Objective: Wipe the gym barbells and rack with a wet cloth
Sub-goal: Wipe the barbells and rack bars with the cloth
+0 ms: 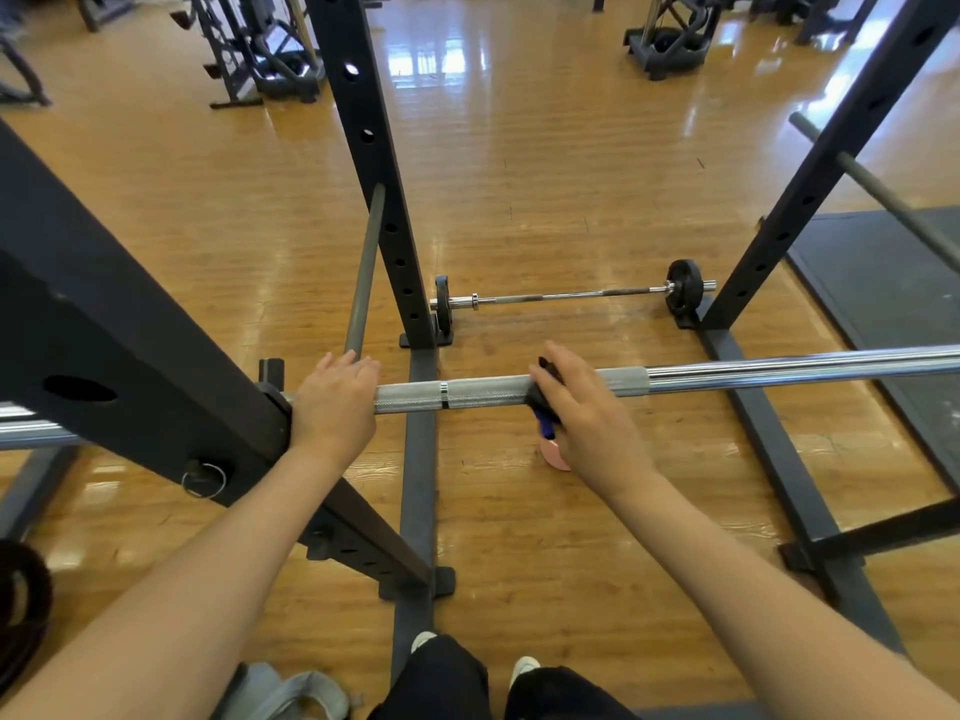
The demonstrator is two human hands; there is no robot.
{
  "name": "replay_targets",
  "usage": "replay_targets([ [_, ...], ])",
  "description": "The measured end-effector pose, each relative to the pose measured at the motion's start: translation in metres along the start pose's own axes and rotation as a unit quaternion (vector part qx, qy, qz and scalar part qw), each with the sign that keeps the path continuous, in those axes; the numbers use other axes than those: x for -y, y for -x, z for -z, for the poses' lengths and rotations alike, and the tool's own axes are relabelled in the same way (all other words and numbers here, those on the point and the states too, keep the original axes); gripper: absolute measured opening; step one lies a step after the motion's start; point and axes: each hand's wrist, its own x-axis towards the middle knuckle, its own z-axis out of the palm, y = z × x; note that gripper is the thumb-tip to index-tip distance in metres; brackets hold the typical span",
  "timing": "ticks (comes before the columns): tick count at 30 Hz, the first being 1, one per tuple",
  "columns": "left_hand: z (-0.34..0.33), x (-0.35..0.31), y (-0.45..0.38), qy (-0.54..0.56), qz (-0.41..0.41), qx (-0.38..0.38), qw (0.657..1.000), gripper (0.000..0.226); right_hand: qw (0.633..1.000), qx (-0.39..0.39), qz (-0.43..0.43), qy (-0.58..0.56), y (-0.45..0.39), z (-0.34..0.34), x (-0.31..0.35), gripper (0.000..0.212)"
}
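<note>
A steel barbell (pixel 483 391) lies across the black rack (pixel 130 356) at about waist height, its knurled grip in the middle of the view. My left hand (pixel 332 402) grips the bar beside the rack's near left upright. My right hand (pixel 587 413) wraps a dark cloth (pixel 543 402) with a blue patch around the knurled part, a little to the right. A second, smaller barbell (pixel 561 293) with black plates rests on the floor between the far uprights (pixel 374 163).
Rack base beams (pixel 418 491) run along the wooden floor beneath the bar. A thin grey safety bar (pixel 366 267) slants up beside the far left upright, another (pixel 883 189) at the right. A black mat (pixel 883 283) lies at the right. Other gym machines stand at the back.
</note>
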Motion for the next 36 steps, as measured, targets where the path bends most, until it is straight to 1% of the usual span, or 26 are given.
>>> replay_targets([
  [2, 0.000, -0.001, 0.000, -0.014, -0.004, -0.010, 1.000, 0.048, 0.999, -0.025, -0.035, 0.022, 0.013, 0.013, -0.018, 0.040],
  [3, -0.001, -0.001, 0.001, -0.024, -0.008, -0.023, 0.999, 0.052, 0.997, -0.048, -0.059, 0.030, 0.021, 0.021, -0.028, 0.038],
  [5, -0.004, -0.002, 0.002, -0.032, -0.011, -0.044, 0.998, 0.066, 0.992, -0.070, -0.091, 0.044, 0.028, 0.030, -0.042, 0.043],
  [7, -0.008, -0.002, 0.002, -0.040, -0.036, -0.061, 0.997, 0.076, 0.993, -0.073, -0.086, 0.038, 0.022, 0.027, -0.036, 0.049],
  [8, -0.009, -0.002, 0.001, -0.047, -0.055, -0.074, 0.995, 0.076, 0.995, -0.067, -0.072, 0.027, 0.018, 0.022, -0.028, 0.052],
  [10, -0.011, 0.000, -0.003, -0.066, -0.079, -0.090, 0.991, 0.072, 0.998, -0.031, -0.048, 0.003, 0.014, 0.013, -0.015, 0.058],
  [11, -0.010, -0.001, -0.006, -0.069, -0.082, -0.083, 0.991, 0.074, 0.999, -0.022, -0.040, -0.003, 0.014, 0.011, -0.014, 0.061],
  [13, -0.003, -0.002, -0.005, -0.067, -0.075, -0.019, 0.995, 0.081, 0.999, -0.030, -0.038, 0.003, 0.016, 0.013, -0.020, 0.062],
  [17, 0.009, 0.000, -0.015, -0.084, -0.077, 0.117, 0.987, 0.083, 0.991, -0.089, -0.104, -0.005, 0.018, 0.021, -0.018, 0.054],
  [19, 0.013, 0.000, -0.020, -0.070, -0.089, 0.155, 0.981, 0.084, 0.992, -0.085, -0.094, -0.020, 0.008, 0.012, -0.006, 0.056],
  [20, 0.015, 0.000, -0.021, -0.063, -0.091, 0.166, 0.980, 0.084, 0.995, -0.065, -0.068, -0.026, 0.003, 0.005, 0.002, 0.060],
  [22, 0.016, 0.001, -0.021, -0.057, -0.090, 0.161, 0.981, 0.085, 0.999, -0.025, -0.010, -0.028, -0.004, -0.003, 0.008, 0.064],
  [24, 0.015, 0.000, -0.020, -0.059, -0.084, 0.152, 0.983, 0.086, 1.000, -0.015, -0.008, -0.019, 0.000, 0.005, -0.005, 0.062],
  [25, 0.014, 0.000, -0.019, -0.059, -0.082, 0.148, 0.984, 0.086, 0.999, -0.028, -0.025, -0.011, 0.007, 0.010, -0.016, 0.057],
  [28, 0.014, 0.000, -0.018, -0.054, -0.073, 0.134, 0.987, 0.085, 0.993, -0.104, -0.050, 0.013, 0.024, 0.020, -0.036, 0.027],
  [30, 0.013, 0.000, -0.017, -0.054, -0.073, 0.133, 0.987, 0.083, 0.990, -0.126, -0.055, 0.013, 0.019, 0.015, -0.031, 0.025],
  [31, 0.012, 0.000, -0.017, -0.053, -0.070, 0.132, 0.987, 0.083, 0.992, -0.117, -0.051, 0.007, 0.014, 0.010, -0.025, 0.027],
  [34, 0.011, 0.000, -0.016, -0.048, -0.058, 0.118, 0.990, 0.082, 0.999, -0.032, -0.015, -0.026, 0.001, 0.001, -0.003, 0.063],
  [35, 0.011, -0.001, -0.015, -0.049, -0.057, 0.117, 0.990, 0.082, 1.000, -0.018, 0.001, -0.023, -0.001, 0.003, -0.003, 0.068],
  [36, 0.012, -0.002, -0.015, -0.050, -0.057, 0.117, 0.990, 0.082, 1.000, -0.013, 0.007, -0.012, 0.000, 0.007, -0.006, 0.069],
])
